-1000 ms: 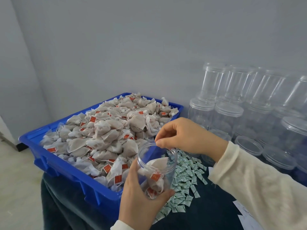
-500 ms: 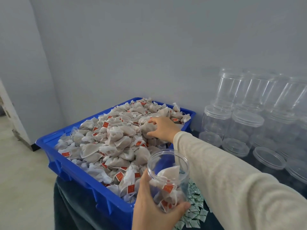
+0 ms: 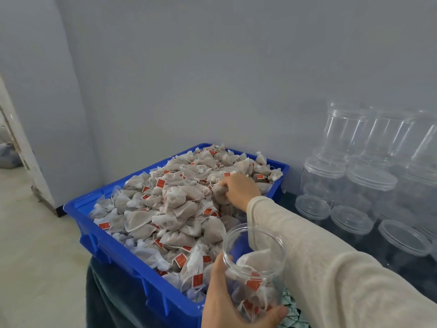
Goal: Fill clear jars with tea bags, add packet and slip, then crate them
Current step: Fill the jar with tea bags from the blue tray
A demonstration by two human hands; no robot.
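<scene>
A blue crate [image 3: 111, 252] holds a heap of tea bags [image 3: 175, 204] with red tags. My left hand [image 3: 227, 301] grips an open clear jar [image 3: 257, 271] at the crate's near right corner; the jar holds a few tea bags. My right hand [image 3: 238, 189] reaches across into the far part of the heap, its fingers curled round a tea bag there. A few small green-white packets [image 3: 292, 308] show on the dark table beside the jar.
Several empty clear jars with lids [image 3: 369, 176] are stacked and lined up at the right along the grey wall. The dark cloth-covered table [image 3: 106, 301] ends at the left, with a bare floor [image 3: 30, 245] beyond.
My right hand left the jar's mouth and reached into the heap, then went a little farther back. The view shifted left, so the packets are mostly out of frame.
</scene>
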